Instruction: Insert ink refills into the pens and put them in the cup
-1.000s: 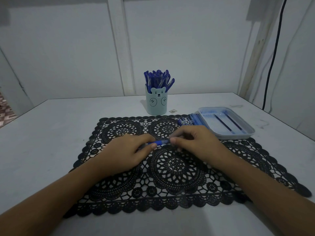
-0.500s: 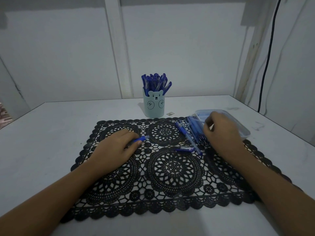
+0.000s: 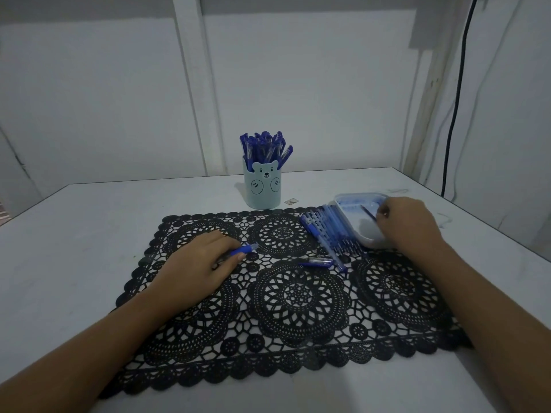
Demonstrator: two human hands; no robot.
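Note:
My left hand (image 3: 198, 265) rests on the black lace mat (image 3: 286, 296) and grips a blue pen barrel (image 3: 243, 249), whose open end points right. My right hand (image 3: 408, 223) is over the shallow blue tray (image 3: 347, 201) at the right and pinches a thin dark ink refill (image 3: 368, 213). A pen cap piece (image 3: 316, 261) lies loose on the mat between my hands. A row of empty pens (image 3: 329, 229) lies against the tray's left side. The pale blue bear cup (image 3: 262, 187) behind the mat holds several blue pens.
The white table (image 3: 74, 234) runs to a wall behind the cup. A small tag (image 3: 291, 200) lies right of the cup. A black cable (image 3: 454, 96) hangs down the wall at the far right, near the table's right edge.
The pen came apart: my left hand kept the barrel and drew back left, the cap piece was left on the mat, and my right hand moved right into the tray and took a refill.

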